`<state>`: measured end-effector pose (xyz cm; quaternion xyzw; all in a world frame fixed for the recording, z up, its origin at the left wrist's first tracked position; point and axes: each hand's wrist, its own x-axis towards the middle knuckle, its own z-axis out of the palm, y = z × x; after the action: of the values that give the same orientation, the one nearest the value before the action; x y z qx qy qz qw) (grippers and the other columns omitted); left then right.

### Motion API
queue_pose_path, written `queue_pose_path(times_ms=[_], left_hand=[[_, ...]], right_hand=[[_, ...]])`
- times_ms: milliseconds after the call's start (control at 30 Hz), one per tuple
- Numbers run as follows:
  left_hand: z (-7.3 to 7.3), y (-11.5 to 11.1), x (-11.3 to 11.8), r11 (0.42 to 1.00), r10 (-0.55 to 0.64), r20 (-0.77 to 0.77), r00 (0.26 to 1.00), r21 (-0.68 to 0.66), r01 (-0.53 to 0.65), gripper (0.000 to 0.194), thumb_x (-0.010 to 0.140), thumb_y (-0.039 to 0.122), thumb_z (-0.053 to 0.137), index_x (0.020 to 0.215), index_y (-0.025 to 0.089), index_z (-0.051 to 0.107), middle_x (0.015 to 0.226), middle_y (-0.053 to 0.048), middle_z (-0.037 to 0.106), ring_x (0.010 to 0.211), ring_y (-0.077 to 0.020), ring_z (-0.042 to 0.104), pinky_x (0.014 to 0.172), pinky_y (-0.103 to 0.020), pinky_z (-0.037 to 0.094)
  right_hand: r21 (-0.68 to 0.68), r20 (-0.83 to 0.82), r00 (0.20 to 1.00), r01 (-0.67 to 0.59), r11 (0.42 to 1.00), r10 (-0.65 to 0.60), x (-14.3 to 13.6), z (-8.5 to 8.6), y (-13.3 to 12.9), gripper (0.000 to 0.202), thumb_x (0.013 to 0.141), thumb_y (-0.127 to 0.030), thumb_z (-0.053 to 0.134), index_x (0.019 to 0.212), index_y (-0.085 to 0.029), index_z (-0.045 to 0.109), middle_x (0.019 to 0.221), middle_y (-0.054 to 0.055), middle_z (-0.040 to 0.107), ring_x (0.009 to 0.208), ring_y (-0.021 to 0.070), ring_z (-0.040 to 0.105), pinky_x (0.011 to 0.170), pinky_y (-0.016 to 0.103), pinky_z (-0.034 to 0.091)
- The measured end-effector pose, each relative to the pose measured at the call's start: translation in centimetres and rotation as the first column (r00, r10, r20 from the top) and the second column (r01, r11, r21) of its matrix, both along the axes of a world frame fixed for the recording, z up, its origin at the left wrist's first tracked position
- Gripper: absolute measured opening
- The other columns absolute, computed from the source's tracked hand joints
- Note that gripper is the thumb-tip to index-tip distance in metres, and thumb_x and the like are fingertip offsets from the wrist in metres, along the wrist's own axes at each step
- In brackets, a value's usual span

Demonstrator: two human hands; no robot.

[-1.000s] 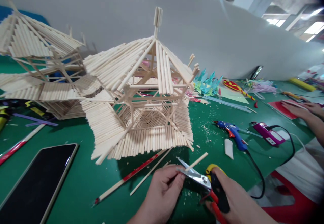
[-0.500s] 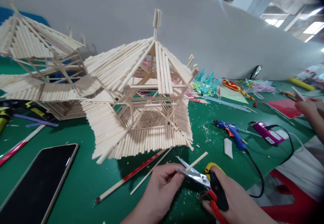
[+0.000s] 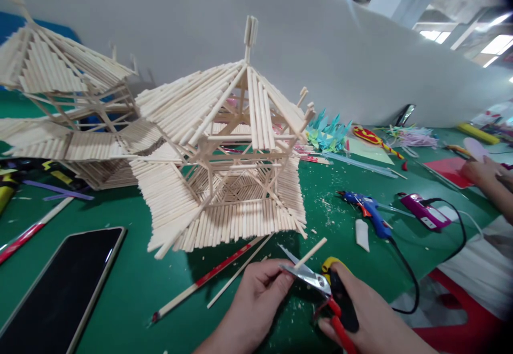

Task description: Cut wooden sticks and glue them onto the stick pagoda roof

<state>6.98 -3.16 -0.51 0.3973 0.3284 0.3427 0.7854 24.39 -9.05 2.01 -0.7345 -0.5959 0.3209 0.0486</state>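
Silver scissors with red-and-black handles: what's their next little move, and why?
Probably the right hand should squeeze the silver metal scissors closed: their blades stand open around the thin pale wooden stick, and the left hand appears to pinch its near end.

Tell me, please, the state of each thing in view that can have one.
Scissors, blades apart
Wooden stick, between the blades
Left hand, pinching the stick
Right hand, gripping the scissors' handles
Phone, flat, screen dark
Glue gun, lying on its side
Front stick model, upright, roof partly open
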Motion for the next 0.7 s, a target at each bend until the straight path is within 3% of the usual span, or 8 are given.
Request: queue_pose_path(times_ms=[200, 467, 600, 700], left_hand=[[-0.7, -0.1, -0.2, 0.978, -0.137, 0.129, 0.982, -0.141, 0.155, 0.026, 0.069, 0.040, 0.062, 0.065, 0.014, 0.062, 0.042, 0.008, 0.036, 0.041, -0.0056, 0.025, 0.046, -0.024, 0.015], [-1.0, -0.2, 0.0, 0.997, -0.009, 0.054, 0.999, -0.075, 0.013, 0.023, 0.070, 0.037, 0.065, 0.070, 0.014, 0.064, 0.049, 0.007, 0.040, 0.048, -0.0057, 0.030, 0.047, -0.023, 0.015], [-1.1, 0.0, -0.3, 0.988, -0.108, 0.096, 0.990, -0.102, 0.117, 0.026, 0.070, 0.038, 0.064, 0.067, 0.012, 0.063, 0.045, 0.007, 0.038, 0.044, -0.0051, 0.025, 0.045, -0.024, 0.012], [-1.1, 0.0, -0.5, 0.970, -0.177, 0.147, 0.973, -0.139, 0.197, 0.029, 0.067, 0.043, 0.063, 0.065, 0.014, 0.060, 0.042, 0.008, 0.036, 0.041, -0.0051, 0.023, 0.045, -0.024, 0.013]], right_hand=[[0.024, -0.069, 0.997, -0.041, 0.999, 0.043, 0.1, 0.4, -0.1, 0.032, 0.059, -0.017, 0.056, 0.085, -0.022, 0.038, 0.074, 0.001, 0.061, 0.062, 0.0154, 0.055, 0.057, 0.024, 0.040], [0.019, -0.019, 0.997, -0.069, 0.997, 0.070, 0.3, -0.2, -0.1, 0.027, 0.064, -0.020, 0.053, 0.085, -0.021, 0.036, 0.072, 0.003, 0.060, 0.062, 0.0175, 0.055, 0.056, 0.026, 0.040], [0.027, -0.016, 0.998, -0.064, 0.998, 0.065, 0.4, -0.4, -0.2, 0.039, 0.057, -0.019, 0.059, 0.088, -0.021, 0.036, 0.078, 0.004, 0.060, 0.066, 0.0173, 0.055, 0.058, 0.026, 0.040], [0.010, -0.049, 0.996, -0.078, 0.997, 0.079, 0.5, -0.5, -0.3, 0.036, 0.058, -0.020, 0.057, 0.087, -0.021, 0.035, 0.073, 0.002, 0.060, 0.060, 0.0156, 0.053, 0.053, 0.024, 0.039]])
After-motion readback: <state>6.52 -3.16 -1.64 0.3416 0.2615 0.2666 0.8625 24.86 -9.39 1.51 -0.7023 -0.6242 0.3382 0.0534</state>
